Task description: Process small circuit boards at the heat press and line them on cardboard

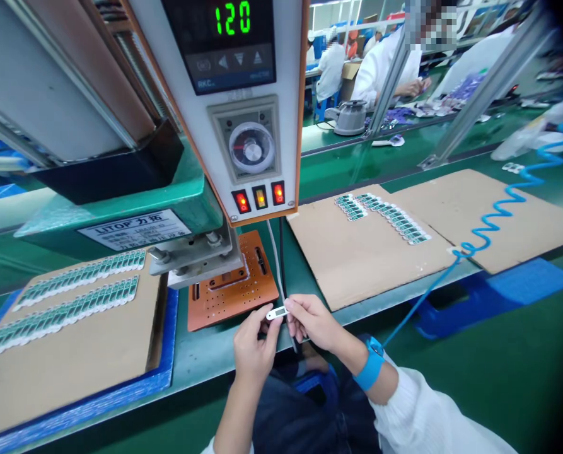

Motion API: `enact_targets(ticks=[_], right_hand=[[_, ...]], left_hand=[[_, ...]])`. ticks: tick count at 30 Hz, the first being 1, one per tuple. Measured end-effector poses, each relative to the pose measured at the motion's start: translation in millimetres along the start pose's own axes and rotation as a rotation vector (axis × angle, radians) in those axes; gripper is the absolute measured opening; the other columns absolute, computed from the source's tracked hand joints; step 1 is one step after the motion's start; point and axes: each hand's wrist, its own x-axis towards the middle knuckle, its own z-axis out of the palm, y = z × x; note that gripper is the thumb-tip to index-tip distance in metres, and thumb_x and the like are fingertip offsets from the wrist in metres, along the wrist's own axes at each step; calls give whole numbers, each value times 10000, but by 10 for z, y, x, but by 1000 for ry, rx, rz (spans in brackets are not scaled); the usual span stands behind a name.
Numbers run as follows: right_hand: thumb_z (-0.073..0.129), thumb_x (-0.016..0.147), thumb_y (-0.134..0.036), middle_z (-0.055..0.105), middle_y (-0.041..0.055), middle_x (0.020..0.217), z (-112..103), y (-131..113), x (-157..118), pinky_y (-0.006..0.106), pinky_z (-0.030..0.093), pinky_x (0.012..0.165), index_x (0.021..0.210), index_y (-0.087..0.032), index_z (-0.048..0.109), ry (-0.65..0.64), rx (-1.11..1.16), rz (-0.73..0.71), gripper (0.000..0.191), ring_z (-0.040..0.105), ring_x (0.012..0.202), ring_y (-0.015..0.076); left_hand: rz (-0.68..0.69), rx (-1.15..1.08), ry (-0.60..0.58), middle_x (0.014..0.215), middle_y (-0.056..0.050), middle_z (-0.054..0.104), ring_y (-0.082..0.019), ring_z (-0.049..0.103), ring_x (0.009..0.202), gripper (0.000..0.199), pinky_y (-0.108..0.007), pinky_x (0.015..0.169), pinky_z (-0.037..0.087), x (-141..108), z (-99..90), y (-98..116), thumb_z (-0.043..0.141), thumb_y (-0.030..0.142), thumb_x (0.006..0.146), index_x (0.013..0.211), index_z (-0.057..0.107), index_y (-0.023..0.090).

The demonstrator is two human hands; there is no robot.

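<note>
Between my two hands is a small white oblong piece (277, 313) with a dark window, held level above the table's front edge. My left hand (255, 343) pinches its left end between thumb and fingertips. The right end is pinched by my right hand (312, 320), which has a blue band on its wrist. Just behind them lies the orange perforated plate (234, 290) under the metal press head (200, 261). Rows of green-and-white pieces (68, 312) lie on cardboard at the left, and more such pieces (397, 217) lie on cardboard at the right.
A control box (255, 101) reading 120 hangs over the plate. Cardboard sheets (347, 271) lie at the right, crossed by a coiled blue cord (487, 224). A blue-edged stack (165, 353) stands left. Behind the frame posts, people in white sit near a grey kettle (350, 118).
</note>
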Motion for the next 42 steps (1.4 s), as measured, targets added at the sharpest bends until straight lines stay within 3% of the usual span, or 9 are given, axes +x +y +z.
enact_targets(ticks=[11,42], right_hand=[[510,843,-761,568,-20,497,18,-29,-3,187,335,378,686,-160,575,30,8,-1,625,476,361,72],[506,883,-705,565,-24,512,25,-14,-6,192,348,395,706,-165,565,35,1,-40,571,466,373,75]], left_hand=[[0,13,15,825,-59,751,-138,686,624,191,-227,593,559,-2,2,3,647,260,912,1055,683,139],[-30,4,-1,830,-58,754,-140,684,620,199,-243,596,573,4,5,9,649,262,907,1062,686,142]])
